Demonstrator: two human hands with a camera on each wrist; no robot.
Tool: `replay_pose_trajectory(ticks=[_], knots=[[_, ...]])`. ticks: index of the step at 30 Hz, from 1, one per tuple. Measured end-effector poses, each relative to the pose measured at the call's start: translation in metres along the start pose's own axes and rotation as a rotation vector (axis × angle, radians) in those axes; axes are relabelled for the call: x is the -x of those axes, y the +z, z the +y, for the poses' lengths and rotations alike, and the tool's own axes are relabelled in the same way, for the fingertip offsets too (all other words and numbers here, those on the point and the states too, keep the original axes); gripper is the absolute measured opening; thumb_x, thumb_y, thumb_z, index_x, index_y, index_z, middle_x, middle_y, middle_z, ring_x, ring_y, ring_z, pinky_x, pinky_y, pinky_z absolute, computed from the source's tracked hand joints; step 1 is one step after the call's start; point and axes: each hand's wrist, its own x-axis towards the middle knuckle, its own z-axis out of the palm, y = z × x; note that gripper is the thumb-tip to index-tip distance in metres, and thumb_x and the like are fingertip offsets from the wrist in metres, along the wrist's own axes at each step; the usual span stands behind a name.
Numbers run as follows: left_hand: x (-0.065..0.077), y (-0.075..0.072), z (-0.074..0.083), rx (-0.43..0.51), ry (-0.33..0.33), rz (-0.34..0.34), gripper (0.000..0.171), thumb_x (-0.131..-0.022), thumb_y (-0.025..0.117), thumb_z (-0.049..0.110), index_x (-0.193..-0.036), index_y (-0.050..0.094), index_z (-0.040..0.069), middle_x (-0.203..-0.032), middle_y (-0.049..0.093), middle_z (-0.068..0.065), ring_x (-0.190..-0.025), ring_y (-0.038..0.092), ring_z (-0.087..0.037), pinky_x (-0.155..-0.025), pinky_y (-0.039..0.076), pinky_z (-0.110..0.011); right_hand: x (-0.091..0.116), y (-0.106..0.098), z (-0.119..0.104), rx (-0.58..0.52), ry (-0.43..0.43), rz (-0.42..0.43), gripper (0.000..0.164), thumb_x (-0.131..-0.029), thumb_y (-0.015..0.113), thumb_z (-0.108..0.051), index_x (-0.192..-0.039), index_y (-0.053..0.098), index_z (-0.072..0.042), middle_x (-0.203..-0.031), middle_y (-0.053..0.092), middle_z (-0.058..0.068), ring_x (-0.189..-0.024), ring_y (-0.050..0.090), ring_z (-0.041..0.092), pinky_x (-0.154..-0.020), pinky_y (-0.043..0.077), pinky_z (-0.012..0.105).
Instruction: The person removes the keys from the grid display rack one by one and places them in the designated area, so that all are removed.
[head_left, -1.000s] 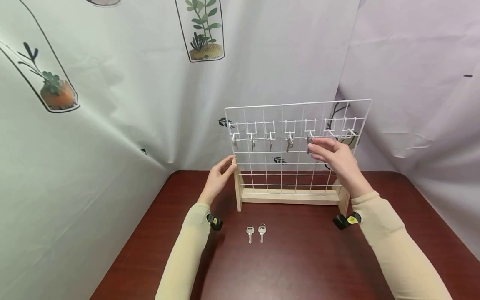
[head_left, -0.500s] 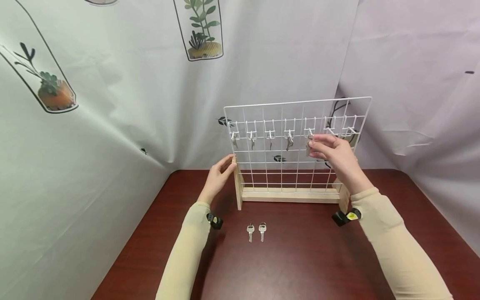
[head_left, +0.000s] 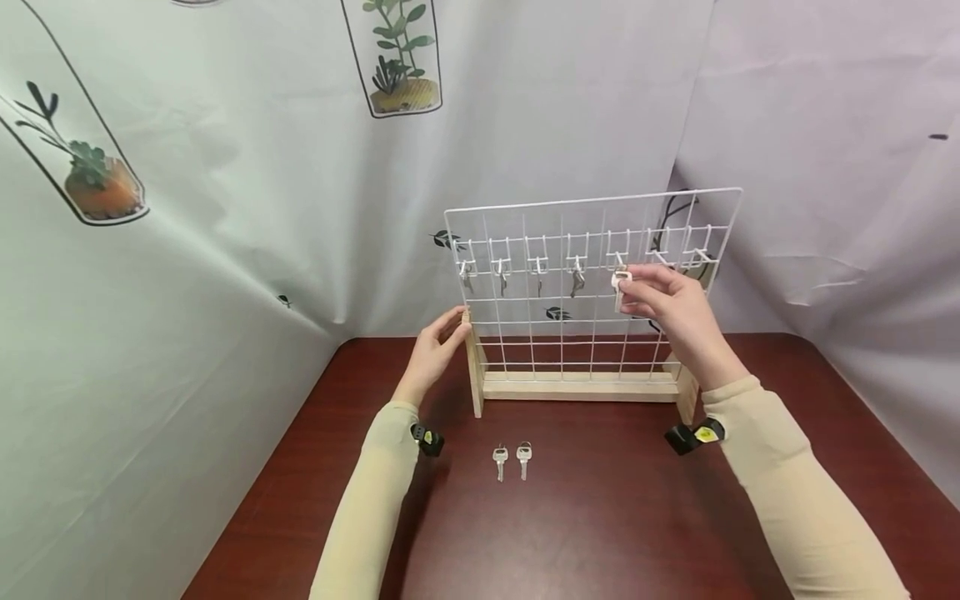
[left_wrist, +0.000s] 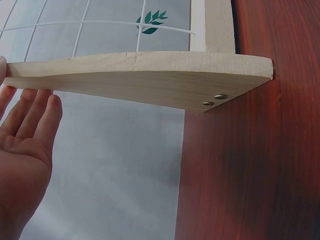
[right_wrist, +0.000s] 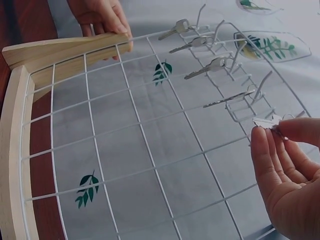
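Observation:
A white wire grid rack (head_left: 595,200) stands on wooden feet, with a row of hooks across its upper part. My left hand (head_left: 435,350) holds the rack's left wooden upright (left_wrist: 140,82) near its top, thumb on one side and fingers on the other. At the fifth hook from the left, my right hand (head_left: 678,321) pinches a silver key (right_wrist: 265,121) between thumb and fingertips. The key's ring is close to that hook; whether it is round the hook I cannot tell. Keys (right_wrist: 217,66) hang from the hooks to the left.
Two more keys lie side by side on the dark red table, a left one (head_left: 500,461) and a right one (head_left: 523,460). Right of the fifth hook are two further hooks, partly behind my right hand. A pale printed curtain (head_left: 300,167) hangs close behind the rack.
The key in my right hand has turned so its flat head faces the head camera. My right hand stays at the fifth hook, and my left hand keeps its hold.

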Motion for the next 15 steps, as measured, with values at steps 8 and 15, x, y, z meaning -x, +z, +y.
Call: replay_pose_trajectory(ticks=[8,15], knots=[[0.01,-0.003,0.029,0.005,-0.009,-0.01,0.046,-0.102,0.061,0.013,-0.144,0.051,-0.005,-0.147,0.051,-0.022,-0.137,0.048,-0.034,-0.11,0.042,-0.044,0.002,0.003,-0.003,-0.006,-0.005,0.005,0.013,-0.094,0.072,-0.005,-0.106,0.069,-0.003,-0.094,0.074,0.005,-0.074,0.071,0.014,-0.074,0.06,0.026],[-0.002,-0.001,-0.001,0.012,0.017,-0.002,0.048,-0.102,0.064,0.023,-0.144,0.054,0.003,-0.146,0.054,-0.017,-0.135,0.051,-0.029,-0.109,0.043,-0.043,0.006,0.0,-0.008,-0.053,-0.021,0.004,0.007,-0.096,0.069,-0.005,-0.103,0.07,-0.003,-0.093,0.073,0.005,-0.072,0.071,0.016,-0.072,0.06,0.026]])
